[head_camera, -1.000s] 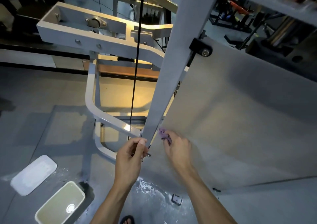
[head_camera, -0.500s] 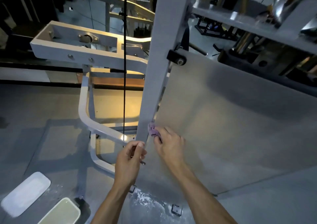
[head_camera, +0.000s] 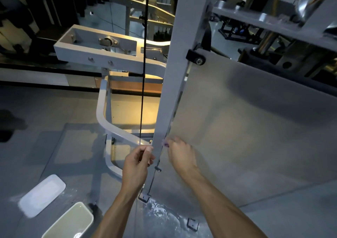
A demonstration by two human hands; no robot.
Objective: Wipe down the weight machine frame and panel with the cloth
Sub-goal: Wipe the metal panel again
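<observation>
While the left hand (head_camera: 135,166) pinches the near edge of the grey upright post (head_camera: 175,77), likely to steady the reach, the right hand (head_camera: 180,155) has fingers curled round a small purple cloth (head_camera: 165,143), mostly hidden, pressing it into the seam where post meets panel (head_camera: 246,121). Tub (head_camera: 70,221) and lid (head_camera: 42,195) sit on the wet floor, probably rinse water.
</observation>
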